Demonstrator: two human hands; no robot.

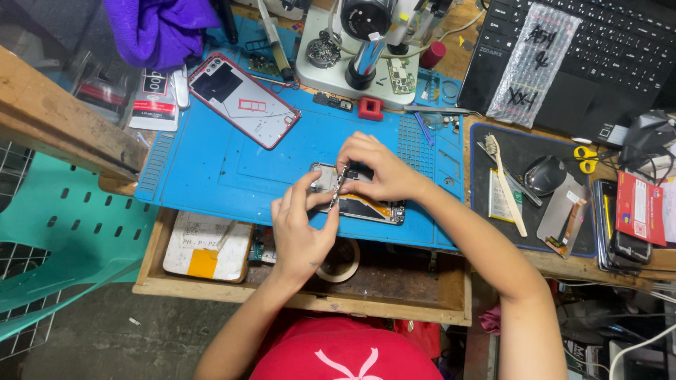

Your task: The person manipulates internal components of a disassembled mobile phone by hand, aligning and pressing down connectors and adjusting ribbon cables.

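Observation:
An opened phone body lies on a blue work mat. My left hand rests at its left end, thumb and fingers pinching a thin metal tool that stands over the phone. My right hand covers the phone's upper edge and holds the tool's top end with its fingertips. The phone's top half is hidden under my fingers.
A red-rimmed phone back cover lies upper left on the mat. A microscope base stands behind. A laptop, a black mat with a toothbrush, mouse and phones sit right. An open drawer holds a tape roll.

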